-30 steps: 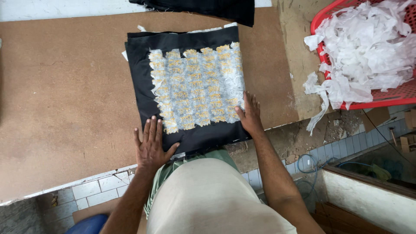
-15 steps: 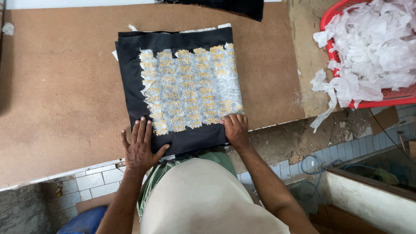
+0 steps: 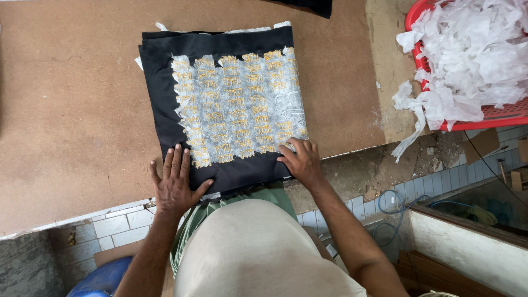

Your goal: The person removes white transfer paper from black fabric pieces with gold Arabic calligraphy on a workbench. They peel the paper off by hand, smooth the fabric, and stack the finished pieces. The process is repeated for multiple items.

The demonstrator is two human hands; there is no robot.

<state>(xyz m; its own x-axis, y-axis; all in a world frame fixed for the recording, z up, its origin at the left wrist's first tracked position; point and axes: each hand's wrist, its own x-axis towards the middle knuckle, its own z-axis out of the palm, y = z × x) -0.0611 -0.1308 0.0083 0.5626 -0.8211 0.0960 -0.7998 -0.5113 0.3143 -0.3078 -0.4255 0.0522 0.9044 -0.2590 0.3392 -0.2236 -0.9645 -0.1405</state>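
Where the brown board [image 3: 66, 110] nears the person's body, a black cloth [image 3: 165, 99] lies flat on it, close to square, slightly turned so that its near edge slopes away toward the right hand side. Its near edge reaches the rim of the board just in front of the person's body. Stitched across its middle is a patch of yellow embroidery [image 3: 242, 110] in short rows, covered by a thin white backing paper [image 3: 286, 104] with ragged edges. The rows run across the cloth from left to right, and the patch as a whole stands a little taller than wide, its long side running away from the person.

The left hand [image 3: 175, 184] lies palm down with its fingers spread and straight, pressing on the near left corner of the cloth, the fingertips pointing away and just reaching the lower left corner of the embroidered patch. It grips nothing. The right hand [image 3: 301, 160] rests on the near right corner of the cloth, its fingers bent and drawn together at the lower right edge of the paper; whether they pinch the paper or only press on it cannot be told.

The cloth thus lies ahead of and between both hands. Further right, off the board, a red basket [image 3: 495, 115] holds a heap of torn white paper scraps [image 3: 467, 55], some hanging over its rim.
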